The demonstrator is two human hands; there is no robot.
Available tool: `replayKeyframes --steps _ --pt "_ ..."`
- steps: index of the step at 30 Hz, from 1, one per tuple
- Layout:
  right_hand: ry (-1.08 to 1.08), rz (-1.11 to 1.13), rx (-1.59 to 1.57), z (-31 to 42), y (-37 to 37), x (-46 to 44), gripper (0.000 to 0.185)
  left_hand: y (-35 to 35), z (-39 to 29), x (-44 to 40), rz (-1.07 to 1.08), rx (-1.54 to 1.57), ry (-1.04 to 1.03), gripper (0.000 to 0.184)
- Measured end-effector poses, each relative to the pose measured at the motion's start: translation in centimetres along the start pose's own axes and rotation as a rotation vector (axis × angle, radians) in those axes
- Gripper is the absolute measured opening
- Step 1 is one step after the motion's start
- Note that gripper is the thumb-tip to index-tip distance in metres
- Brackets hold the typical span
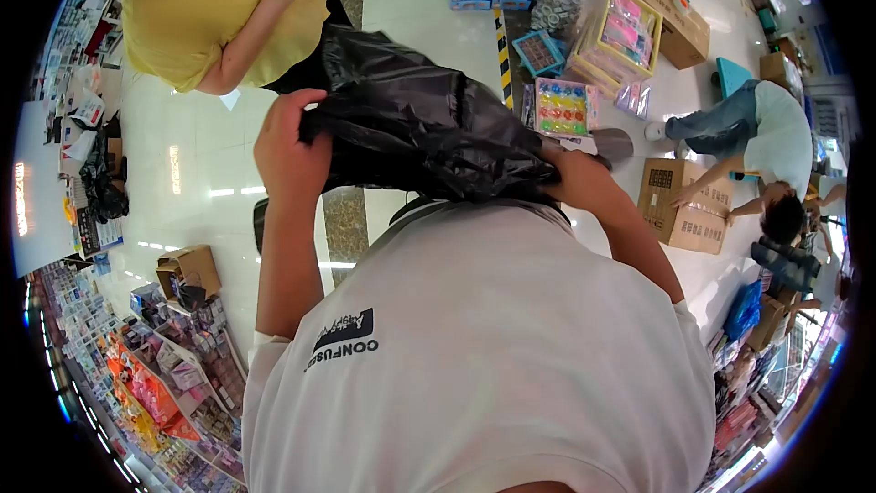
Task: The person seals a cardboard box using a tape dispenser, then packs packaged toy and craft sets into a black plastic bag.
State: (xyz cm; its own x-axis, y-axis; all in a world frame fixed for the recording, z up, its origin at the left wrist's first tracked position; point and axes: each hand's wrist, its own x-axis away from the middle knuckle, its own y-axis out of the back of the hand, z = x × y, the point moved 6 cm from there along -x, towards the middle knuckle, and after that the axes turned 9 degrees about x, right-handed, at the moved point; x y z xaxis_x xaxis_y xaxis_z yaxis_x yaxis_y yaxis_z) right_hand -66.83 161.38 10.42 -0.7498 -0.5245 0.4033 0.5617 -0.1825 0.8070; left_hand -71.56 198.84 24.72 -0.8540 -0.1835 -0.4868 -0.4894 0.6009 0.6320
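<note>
Here in the head view, you've got a glossy, crumpled black plastic bag (429, 119) stretched out in front of your waist, above the pale tiled floor (196, 155). Its long axis runs on a slant: one end points up and left, up against the person in a yellow top (201, 14), the other down and right to your right hand (584, 181). Which end is the mouth, you can't tell. Your left hand (297, 146) pinches the near-left edge between thumb and curled fingers; your right hand clasps the right end, fingertips lost in the folds. The hands are well apart, the plastic bunched between them. Just beyond your right hand lies a flat square pack of bright, multicoloured round pieces (564, 108), and farther right a brown cardboard box (684, 205).
</note>
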Motion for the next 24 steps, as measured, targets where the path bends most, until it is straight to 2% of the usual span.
replayKeyframes --steps 2,4,7,8,9,11,13,15,17,19,20,21,22,23,24 --pt "-0.235 0.111 0.163 -6.1 -3.0 -1.1 0.040 -1.2 3.4 0.5 0.074 -0.119 0.080 0.043" --pt "-0.329 -0.087 0.187 -10.1 -3.4 -0.1 0.030 -2.5 7.8 1.5 0.169 -0.263 0.113 0.039" --pt "-0.692 -0.154 0.187 -17.3 -6.1 3.6 0.026 -3.2 17.2 6.7 0.265 -0.379 0.142 0.031" --pt "-0.793 -0.170 0.131 -18.8 -7.1 5.3 0.024 -3.2 20.2 9.2 0.363 -0.464 0.305 0.029" --pt "-0.892 -0.181 0.072 -20.0 -8.7 7.4 0.023 -2.9 22.0 11.8 0.405 -0.502 0.363 0.029" --pt "-0.867 -0.175 0.080 -25.4 -15.9 10.3 0.024 -2.0 24.5 17.3 0.390 -0.514 0.531 0.029" --pt "-0.992 0.194 -0.101 -25.4 -21.6 12.8 0.025 -1.6 26.2 23.0 0.362 -0.437 0.744 0.028" --pt "-1.193 0.431 -0.447 -26.2 -30.6 15.3 0.025 -1.8 28.6 29.6 0.396 -0.398 0.801 0.024" --pt "-1.456 0.362 -0.966 -26.1 -39.8 16.9 0.027 -2.6 30.4 35.3 0.551 -0.320 0.988 0.024" --pt "-1.441 0.216 -1.138 -24.7 -42.0 15.2 0.031 -3.6 30.5 37.8 0.818 -0.464 1.235 0.026" --pt "-1.221 0.165 -1.557 -22.7 -40.6 12.3 0.031 -5.4 31.4 38.1 0.760 -0.127 1.433 0.029" --pt "-1.122 0.238 -1.453 -23.1 -38.0 10.4 0.034 -7.3 32.7 37.5 0.745 0.059 1.570 0.029" --pt "-1.026 0.304 -1.342 -21.9 -31.4 7.3 0.037 -9.5 32.0 34.3 0.701 0.247 1.694 0.030" --pt "-0.953 -0.020 -1.292 -25.1 -30.3 2.4 0.041 -11.6 30.5 29.4 0.661 0.388 1.721 0.031" --pt "-0.851 -0.029 -1.136 -20.2 -17.3 -0.2 0.046 -13.5 29.0 23.3 0.595 0.488 1.653 0.032"
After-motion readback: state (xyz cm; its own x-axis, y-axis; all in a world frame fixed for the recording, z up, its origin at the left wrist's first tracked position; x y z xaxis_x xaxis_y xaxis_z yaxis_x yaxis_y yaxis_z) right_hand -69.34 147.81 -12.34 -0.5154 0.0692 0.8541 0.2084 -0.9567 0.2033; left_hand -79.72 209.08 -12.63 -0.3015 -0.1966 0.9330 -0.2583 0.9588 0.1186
